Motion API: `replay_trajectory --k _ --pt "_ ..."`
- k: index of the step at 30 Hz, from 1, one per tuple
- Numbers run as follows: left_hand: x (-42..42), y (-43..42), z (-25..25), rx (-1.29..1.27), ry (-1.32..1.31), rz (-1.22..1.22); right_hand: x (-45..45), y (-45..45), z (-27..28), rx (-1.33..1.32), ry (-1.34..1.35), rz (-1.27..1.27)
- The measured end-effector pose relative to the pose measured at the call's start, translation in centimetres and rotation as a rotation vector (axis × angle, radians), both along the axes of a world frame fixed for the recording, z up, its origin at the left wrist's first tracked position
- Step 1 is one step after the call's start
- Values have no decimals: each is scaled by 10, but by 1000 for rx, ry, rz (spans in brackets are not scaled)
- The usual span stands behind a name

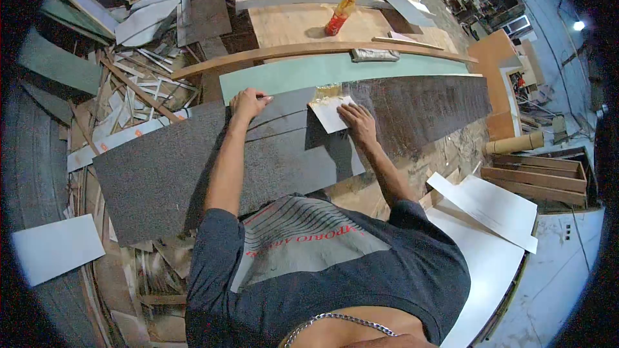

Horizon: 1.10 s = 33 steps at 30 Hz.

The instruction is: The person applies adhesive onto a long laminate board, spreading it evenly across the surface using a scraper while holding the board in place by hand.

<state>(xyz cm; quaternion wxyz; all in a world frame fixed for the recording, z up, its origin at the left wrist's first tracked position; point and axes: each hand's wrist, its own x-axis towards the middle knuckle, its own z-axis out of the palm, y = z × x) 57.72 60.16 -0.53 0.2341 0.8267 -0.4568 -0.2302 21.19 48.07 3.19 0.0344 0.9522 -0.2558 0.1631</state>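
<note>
My right hand [358, 122] is closed on the edge of a small white card [331, 115], whose far edge lies by a yellowish glue patch on the dark sheet. Glossy, wet-looking streaks cover the right part of this long dark sheet [425, 106]. My left hand [247, 104] rests at the sheet's far edge, its fingers bent; whether it grips anything is hidden. Beyond the dark sheet runs a pale green strip [290, 76], with a grey wrapped block [375, 55] on its far edge. Farther back stands a red and yellow bottle [340, 16].
Scrap pieces [148, 19] are heaped at the far left. A wooden strip [258, 53] crosses behind the green one. White panels [480, 219] lean at the right, near a wooden crate [538, 174]. A white board [58, 249] lies at the left.
</note>
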Motion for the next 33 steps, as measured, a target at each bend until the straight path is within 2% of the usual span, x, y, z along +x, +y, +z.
replay_trajectory --k 6,9,13,15,17,20,21,23,24,25,27,28,30,31,33 --pt "-8 5 11 48 42 15 2 34 8 56 -26 -110" --pt "-4 2 2 13 16 14 -3 76 2 148 45 -83" --pt "-4 3 9 23 32 -1 0 104 42 228 154 32" --pt "-4 2 16 29 44 -7 3 86 59 340 106 42" --pt "-7 5 22 27 6 8 5 54 55 268 -112 -104" --pt "-4 2 5 14 -14 12 7 1 44 192 -347 -263" --pt "-5 2 9 14 -1 25 10 -13 42 192 -332 -251" --pt "-12 8 23 -4 5 34 14 -29 32 177 -137 -476" --pt "-15 10 20 9 9 35 15 -37 20 188 -130 -476" --pt "-14 10 18 -17 -1 40 22 -40 16 287 -175 -440" --pt "-15 10 23 -16 -63 57 37 -39 14 190 -20 -328" --pt "-8 6 18 -7 -67 35 50 -35 31 199 -24 -350" --pt "-7 1 -8 -35 -13 31 58 -24 57 321 300 -305" --pt "-11 6 10 20 35 27 58 -21 70 320 304 -250" --pt "-10 5 2 -23 14 8 45 -34 66 322 382 -178"
